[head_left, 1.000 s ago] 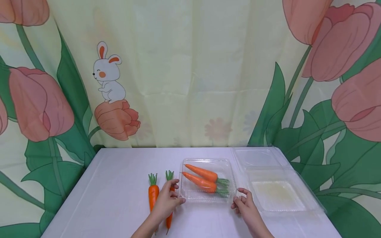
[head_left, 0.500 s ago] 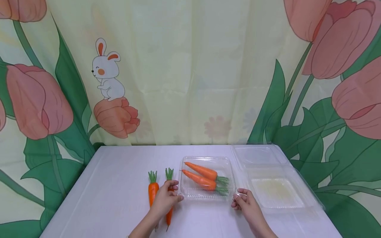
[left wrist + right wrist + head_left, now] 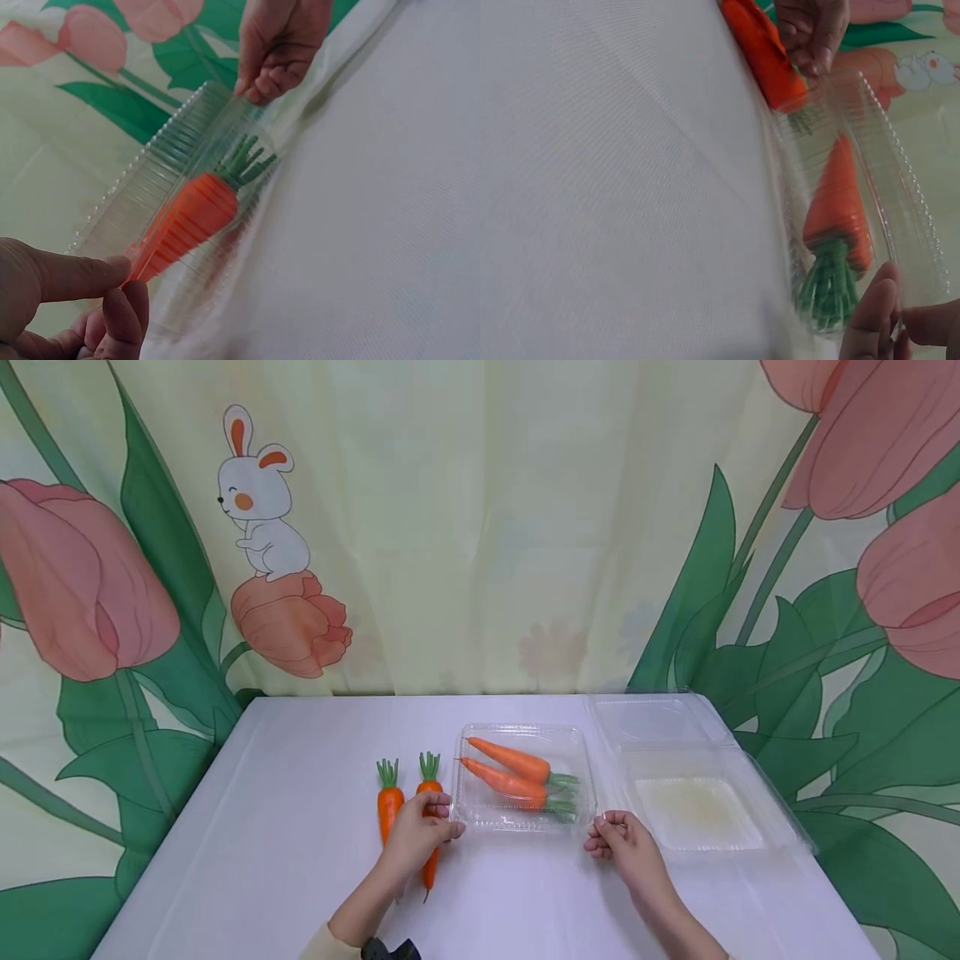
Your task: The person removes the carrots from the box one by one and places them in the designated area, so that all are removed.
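Two orange carrots (image 3: 510,781) with green tops lie inside a clear plastic clamshell box (image 3: 480,817), seen through its plastic. At the box's left front corner my left hand (image 3: 416,831) pinches the rim between thumb and fingers. My right hand (image 3: 626,847) pinches the right front corner in the same way. In the left wrist view a carrot (image 3: 199,214) shows through the ribbed side wall, and my left thumb and fingers (image 3: 75,277) meet at the edge. Two loose carrots (image 3: 390,810) lie left of the box, one partly behind my left hand.
A second clear clamshell box (image 3: 705,814) lies opened flat at the right, its lid part (image 3: 645,720) toward the back. A white cloth covers the table (image 3: 300,793). Behind it hangs a curtain (image 3: 450,527) printed with tulips and a rabbit.
The head view has tilted down, so everything sits higher in the frame. Both hands keep their hold at the box's front corners, and the carrots have not visibly moved.
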{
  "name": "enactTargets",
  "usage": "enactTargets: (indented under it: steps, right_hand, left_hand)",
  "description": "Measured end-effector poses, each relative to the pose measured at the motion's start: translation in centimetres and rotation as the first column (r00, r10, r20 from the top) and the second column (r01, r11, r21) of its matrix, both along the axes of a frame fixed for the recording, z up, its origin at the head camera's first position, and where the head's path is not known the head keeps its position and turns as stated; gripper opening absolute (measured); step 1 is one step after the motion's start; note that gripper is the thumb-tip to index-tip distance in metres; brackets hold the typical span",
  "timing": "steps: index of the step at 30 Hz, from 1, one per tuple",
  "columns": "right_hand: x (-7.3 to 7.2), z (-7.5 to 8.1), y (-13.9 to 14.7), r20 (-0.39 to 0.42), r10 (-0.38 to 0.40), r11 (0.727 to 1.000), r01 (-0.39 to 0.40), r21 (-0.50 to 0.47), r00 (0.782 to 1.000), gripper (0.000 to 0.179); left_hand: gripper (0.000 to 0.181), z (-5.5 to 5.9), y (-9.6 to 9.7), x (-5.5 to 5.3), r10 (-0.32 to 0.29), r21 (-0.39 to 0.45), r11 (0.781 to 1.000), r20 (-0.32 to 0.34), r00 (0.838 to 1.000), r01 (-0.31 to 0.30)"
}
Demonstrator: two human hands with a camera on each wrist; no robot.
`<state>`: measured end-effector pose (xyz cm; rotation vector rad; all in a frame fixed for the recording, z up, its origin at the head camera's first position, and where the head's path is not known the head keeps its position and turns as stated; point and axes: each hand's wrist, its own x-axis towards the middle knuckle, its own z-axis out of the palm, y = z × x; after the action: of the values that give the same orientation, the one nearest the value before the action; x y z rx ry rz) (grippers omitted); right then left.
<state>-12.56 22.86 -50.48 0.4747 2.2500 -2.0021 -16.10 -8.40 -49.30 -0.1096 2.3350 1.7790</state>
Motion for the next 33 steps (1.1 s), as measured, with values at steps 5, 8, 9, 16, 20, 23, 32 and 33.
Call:
enactTargets:
  steps: [5,8,9,16,20,23,32,33]
  right_hand:
    - [-0.2,0.5,0.1,-0.001,-0.012,1.000,0.012,-0.012,1.000,0.024]
    - [-0.4,0.7,0.1,0.002,-0.018,1.000,0.018,-0.007,1.000,0.025]
    - [-0.4,0.8,0.0,0.004,-0.022,1.000,0.022,-0.005,1.000,0.025]
    - [-0.2,0.7,0.2,0.009,-0.021,1.000,0.021,-0.006,1.000,0.027]
    - [-0.3,0.4,0.2,0.014,-0.016,1.000,0.016,0.000,1.000,0.028]
    - [-0.3,0.3,0.1,0.017,-0.010,1.000,0.010,0.020,1.000,0.029]
    - [-0.8,0.5,0.0,0.015,0.013,0.998,-0.014,0.065,1.000,0.031]
    - [-0.8,0.5,-0.1,0.013,0.016,0.998,-0.017,0.066,1.000,0.031]
  left_hand:
    - [0.042,0.4,-0.1,-0.1,-0.013,0.006,1.000,-0.002,1.000,0.013]
    - [0.039,0.5,-0.2,-0.3,-0.015,0.008,1.000,-0.002,1.000,0.015]
    - [0.038,0.5,-0.2,-0.3,-0.013,0.001,1.000,-0.003,1.000,0.013]
    - [0.035,0.2,-0.2,-0.2,-0.006,-0.005,1.000,-0.002,1.000,0.006]
    - [0.032,-0.1,-0.3,0.1,-0.001,-0.016,1.000,-0.001,1.000,0.001]
    - [0.029,-0.5,-0.4,0.2,0.002,-0.020,1.000,-0.005,1.000,-0.003]
    - [0.025,-0.8,-0.6,-0.1,-0.004,-0.020,1.000,-0.032,0.999,0.003]
    - [0.026,-0.8,-0.6,-0.1,-0.005,-0.020,1.000,-0.031,0.999,0.005]
